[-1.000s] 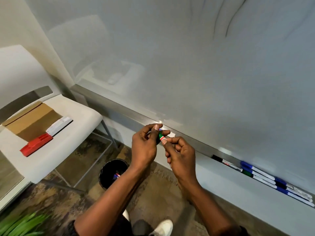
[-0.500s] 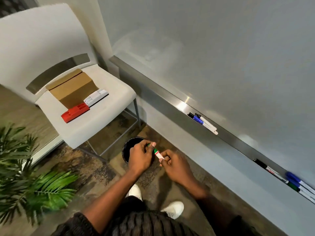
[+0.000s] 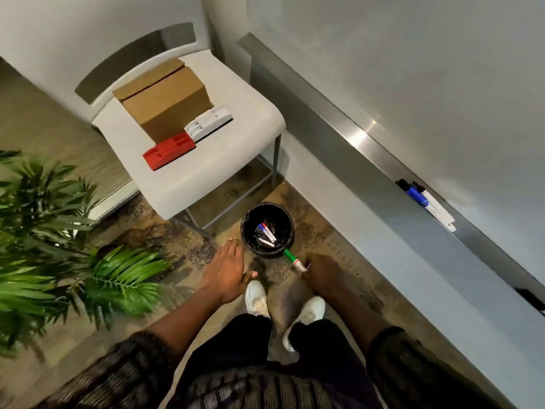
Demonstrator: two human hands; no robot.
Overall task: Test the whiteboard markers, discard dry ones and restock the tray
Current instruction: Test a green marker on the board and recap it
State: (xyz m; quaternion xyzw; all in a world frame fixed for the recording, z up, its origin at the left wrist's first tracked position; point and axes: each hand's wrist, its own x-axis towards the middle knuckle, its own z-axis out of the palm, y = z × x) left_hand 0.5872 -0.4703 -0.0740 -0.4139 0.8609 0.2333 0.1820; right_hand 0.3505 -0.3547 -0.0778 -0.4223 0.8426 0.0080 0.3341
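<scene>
The right hand point(image 3: 323, 276) holds a green marker point(image 3: 290, 258). Its grip is closed on the white end, which the fingers partly hide. The marker slants, and its green end points to 10 o'clock, over the near rim of the black bin point(image 3: 245, 231). The left hand point(image 3: 228, 270), at 8 o'clock of the bin, has its grip apart, fingers flat. Other markers point(image 3: 267, 231) lie in the bin. At 3 o'clock the tray point(image 3: 354, 137) holds capped markers point(image 3: 424, 199), and its far end is cut off.

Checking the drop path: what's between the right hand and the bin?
Only the green marker: the right hand holds its white end, and its green end reaches the rim of the bin. Nothing else there, per the head view.
</scene>
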